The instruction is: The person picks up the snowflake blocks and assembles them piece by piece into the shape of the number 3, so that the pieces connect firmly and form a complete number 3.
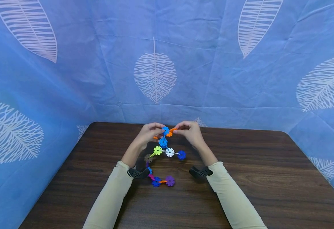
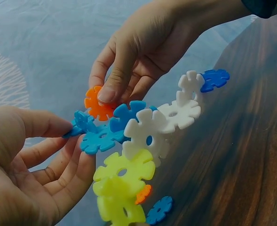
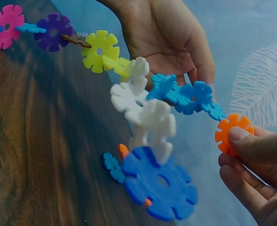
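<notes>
A chain of slotted plastic snowflake discs spans the space between the hands and trails toward the person. My left hand (image 1: 148,135) pinches a light-blue disc (image 2: 100,140) at the far end of the chain. Thumb and fingers of my right hand (image 1: 192,133) grip an orange disc (image 3: 234,135), which meets the light-blue end; how deep the slots sit cannot be told. After the light-blue discs come white discs (image 2: 150,136), with a dark-blue disc (image 3: 159,183) on a side branch. Yellow discs (image 1: 157,150) lead on to a brown disc (image 1: 148,158), and a purple disc (image 1: 170,181) ends the tail.
The dark wooden table (image 1: 255,178) lies beneath, its far edge close to both hands. Behind it hangs a blue cloth (image 1: 112,73) with white leaf prints. A small blue disc (image 3: 114,167) shows low down; whether it is joined cannot be told.
</notes>
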`<state>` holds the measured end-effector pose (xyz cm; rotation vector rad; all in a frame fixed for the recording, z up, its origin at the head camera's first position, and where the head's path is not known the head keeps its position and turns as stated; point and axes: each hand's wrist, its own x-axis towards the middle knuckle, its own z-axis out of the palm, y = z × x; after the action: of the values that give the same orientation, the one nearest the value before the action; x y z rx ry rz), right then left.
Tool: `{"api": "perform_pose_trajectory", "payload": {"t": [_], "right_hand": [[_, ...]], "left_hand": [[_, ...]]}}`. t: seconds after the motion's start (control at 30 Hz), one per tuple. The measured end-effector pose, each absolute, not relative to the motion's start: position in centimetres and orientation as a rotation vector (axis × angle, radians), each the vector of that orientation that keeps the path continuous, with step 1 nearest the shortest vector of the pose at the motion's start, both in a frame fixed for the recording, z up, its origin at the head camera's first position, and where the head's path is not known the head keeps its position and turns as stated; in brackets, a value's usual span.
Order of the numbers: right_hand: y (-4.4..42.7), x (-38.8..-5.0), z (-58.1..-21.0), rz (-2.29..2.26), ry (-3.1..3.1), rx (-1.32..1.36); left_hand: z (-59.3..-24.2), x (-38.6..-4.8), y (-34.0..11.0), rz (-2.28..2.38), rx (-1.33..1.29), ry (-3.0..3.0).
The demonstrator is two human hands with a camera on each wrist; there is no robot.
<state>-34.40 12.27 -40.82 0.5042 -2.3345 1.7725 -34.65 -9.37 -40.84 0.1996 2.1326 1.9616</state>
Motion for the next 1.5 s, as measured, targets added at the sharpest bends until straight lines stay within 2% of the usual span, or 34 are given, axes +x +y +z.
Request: {"api": "perform_pose_trajectory", "payload": {"t": [0.93, 1.5], "right_hand": [[12.2, -34.1, -40.8, 1.738, -2.360, 0.576], [12.1, -34.5, -40.9, 1.718, -2.421, 0.607]], "left_hand": [[-40.7, -33.9, -8.5, 1.977, 0.323, 2.159], [-41.0, -34.3, -8.9, 1.827, 0.293, 2.235]]}}
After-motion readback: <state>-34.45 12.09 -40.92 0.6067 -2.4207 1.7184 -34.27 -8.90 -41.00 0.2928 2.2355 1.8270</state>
